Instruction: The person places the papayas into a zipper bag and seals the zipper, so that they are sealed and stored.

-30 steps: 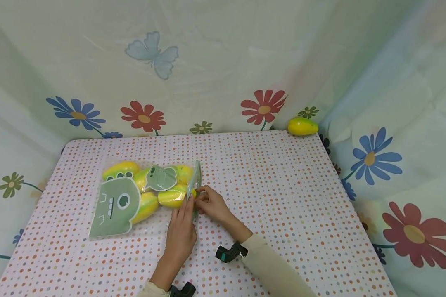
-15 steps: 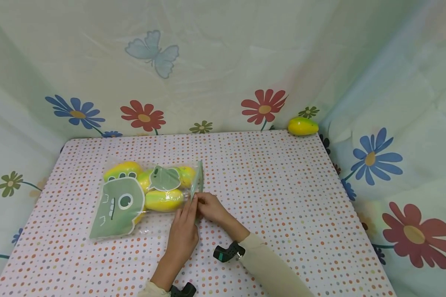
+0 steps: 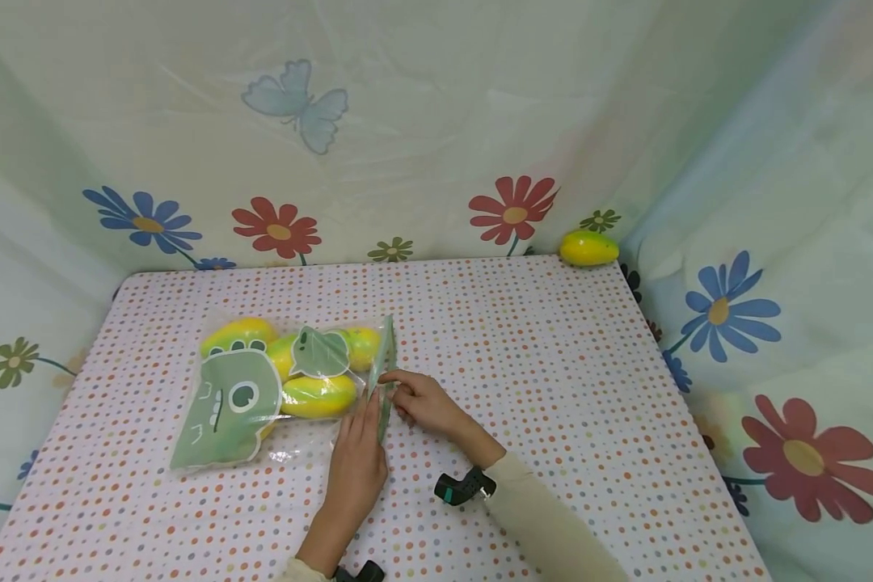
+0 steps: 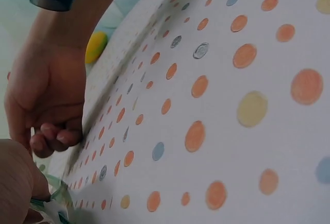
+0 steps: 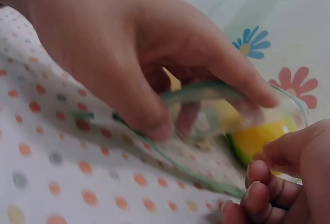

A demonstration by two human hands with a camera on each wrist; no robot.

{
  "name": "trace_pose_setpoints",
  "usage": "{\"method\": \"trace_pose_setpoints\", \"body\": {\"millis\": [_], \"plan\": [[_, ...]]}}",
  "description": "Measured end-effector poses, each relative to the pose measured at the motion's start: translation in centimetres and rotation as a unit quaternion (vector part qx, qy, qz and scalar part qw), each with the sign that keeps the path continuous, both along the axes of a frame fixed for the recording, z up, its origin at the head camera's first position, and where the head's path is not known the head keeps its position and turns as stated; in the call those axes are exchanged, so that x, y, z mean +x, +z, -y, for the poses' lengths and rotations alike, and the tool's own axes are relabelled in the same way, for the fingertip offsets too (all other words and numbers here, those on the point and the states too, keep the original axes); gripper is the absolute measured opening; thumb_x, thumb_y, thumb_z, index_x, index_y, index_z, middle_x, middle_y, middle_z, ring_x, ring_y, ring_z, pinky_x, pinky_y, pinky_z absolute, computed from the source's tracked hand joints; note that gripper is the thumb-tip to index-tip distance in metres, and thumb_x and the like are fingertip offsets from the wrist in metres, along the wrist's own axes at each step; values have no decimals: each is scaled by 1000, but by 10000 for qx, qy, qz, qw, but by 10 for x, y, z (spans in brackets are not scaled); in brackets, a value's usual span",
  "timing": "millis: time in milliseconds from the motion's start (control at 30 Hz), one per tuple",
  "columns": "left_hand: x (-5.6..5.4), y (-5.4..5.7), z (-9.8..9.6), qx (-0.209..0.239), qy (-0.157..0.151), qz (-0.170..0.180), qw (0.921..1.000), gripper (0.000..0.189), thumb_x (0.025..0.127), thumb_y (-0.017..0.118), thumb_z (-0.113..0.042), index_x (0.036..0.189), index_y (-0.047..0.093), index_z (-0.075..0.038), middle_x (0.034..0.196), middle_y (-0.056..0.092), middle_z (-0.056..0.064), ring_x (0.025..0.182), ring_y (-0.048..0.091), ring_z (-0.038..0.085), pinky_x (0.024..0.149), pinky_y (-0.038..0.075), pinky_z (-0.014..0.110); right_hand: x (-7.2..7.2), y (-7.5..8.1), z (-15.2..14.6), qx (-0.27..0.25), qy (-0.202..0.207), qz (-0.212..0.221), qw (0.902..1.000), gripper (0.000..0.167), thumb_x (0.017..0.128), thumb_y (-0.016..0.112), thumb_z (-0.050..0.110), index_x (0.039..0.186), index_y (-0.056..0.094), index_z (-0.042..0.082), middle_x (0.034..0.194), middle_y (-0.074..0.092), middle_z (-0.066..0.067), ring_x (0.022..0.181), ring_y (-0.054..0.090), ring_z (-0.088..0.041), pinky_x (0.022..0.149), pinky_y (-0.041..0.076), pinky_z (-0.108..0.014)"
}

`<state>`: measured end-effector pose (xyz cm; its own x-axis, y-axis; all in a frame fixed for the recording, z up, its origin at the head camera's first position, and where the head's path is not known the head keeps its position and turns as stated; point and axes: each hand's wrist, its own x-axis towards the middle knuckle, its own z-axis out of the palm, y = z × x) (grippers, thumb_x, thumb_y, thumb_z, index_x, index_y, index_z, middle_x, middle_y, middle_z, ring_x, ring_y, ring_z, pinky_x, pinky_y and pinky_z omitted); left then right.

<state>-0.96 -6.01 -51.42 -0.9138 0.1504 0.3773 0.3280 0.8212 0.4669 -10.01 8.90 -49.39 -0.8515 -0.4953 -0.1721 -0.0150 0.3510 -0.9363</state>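
A clear zip bag with green dinosaur prints lies on the table, its green-edged mouth facing right. Several yellow-green mangoes are inside. My left hand grips the bag near its mouth; in the right wrist view, the left thumb lies over the near rim and the left index finger over the far film. My right hand is at the mouth's edge, index finger extended to the rim and the others curled. From the right wrist view, right fingertips are close by the rim, pinching at its edge.
Another yellow mango sits at the table's far right corner. A dotted cloth covers the table. Flower-printed curtains rise behind it and at both sides.
A mango at the bag's mouth has slid left, deeper inside. My right hand went in toward the mouth, then drew back slightly to the right. The left hand stays nearly still.
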Motion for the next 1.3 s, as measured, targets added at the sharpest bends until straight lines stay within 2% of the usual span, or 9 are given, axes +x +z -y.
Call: {"method": "trace_pose_setpoints", "body": {"millis": [233, 433, 533, 633, 700, 800, 933, 1033, 1300], "plan": [[1, -1, 0, 5, 18, 25, 10000, 88, 74, 67, 16, 152, 30, -1, 154, 38, 20, 108, 51, 30, 88, 49, 39, -12, 7, -26, 223, -684, -200, 9972, 27, 98, 48, 7, 118, 66, 2, 70, 61, -19, 54, 50, -14, 50, 42, -22], [-1, 0, 0, 86, -20, 191, 9998, 87, 75, 66, 17, 152, 29, 0, 154, 36, 21, 112, 50, 32, 92, 48, 41, -41, 20, -71, 990, -1309, -889, 9824, 23, 97, 50, 6, 111, 68, 0, 73, 65, -17, 57, 54, -17, 51, 43, -22], [-3, 1, 0, 31, -49, 241, 9997, 87, 75, 67, 17, 152, 29, 1, 155, 34, 22, 110, 50, 31, 89, 48, 40, -62, 31, -99, 2241, -1385, -1656, 9504, 22, 97, 53, 9, 110, 67, -1, 78, 66, -15, 61, 56, -19, 53, 44, -26], [-4, 0, 0, -70, -27, 306, 9995, 88, 73, 68, 17, 151, 29, 2, 156, 33, 22, 110, 49, 31, 87, 48, 40, -83, 42, -127, 3786, -1306, -2233, 8887, 22, 97, 54, 14, 110, 65, -1, 87, 64, -15, 70, 57, -23, 60, 48, -35], [-5, -1, 0, -128, -3, 405, 9991, 88, 73, 68, 16, 151, 29, 3, 157, 31, 22, 113, 47, 32, 89, 47, 40, -95, 47, -144, 4505, -1232, -2358, 8522, 23, 97, 54, 15, 108, 64, -2, 95, 62, -18, 80, 58, -29, 69, 50, -42], [-3, -4, -1, -135, 54, 652, 9978, 88, 72, 69, 16, 150, 30, 4, 158, 28, 22, 120, 45, 33, 95, 46, 42, -107, 49, -168, 5046, -1188, -2350, 8222, 28, 96, 53, 14, 114, 61, -6, 106, 60, -28, 93, 57, -42, 82, 49, -53], [-4, -4, -2, -78, 92, 945, 9955, 90, 72, 70, 15, 151, 29, 3, 159, 26, 21, 121, 44, 32, 95, 46, 42, -117, 49, -191, 5307, -1303, -2205, 8079, 42, 95, 53, 14, 131, 52, -9, 127, 52, -35, 113, 50, -52, 96, 41, -63], [-5, -2, -2, -57, 92, 1051, 9944, 91, 72, 70, 15, 152, 28, 2, 159, 26, 21, 119, 44, 31, 93, 46, 42, -124, 48, -201, 5385, -1436, -2187, 8010, 45, 95, 54, 14, 133, 48, -10, 132, 49, -34, 118, 46, -52, 99, 39, -64], [-7, -5, -2, 5, 111, 920, 9957, 91, 69, 72, 15, 150, 32, 3, 157, 30, 23, 112, 46, 29, 88, 48, 41, -148, 59, -220, 5208, -1581, -2088, 8125, 47, 91, 55, 14, 127, 46, -14, 123, 49, -35, 113, 43, -51, 100, 36, -67]]}}
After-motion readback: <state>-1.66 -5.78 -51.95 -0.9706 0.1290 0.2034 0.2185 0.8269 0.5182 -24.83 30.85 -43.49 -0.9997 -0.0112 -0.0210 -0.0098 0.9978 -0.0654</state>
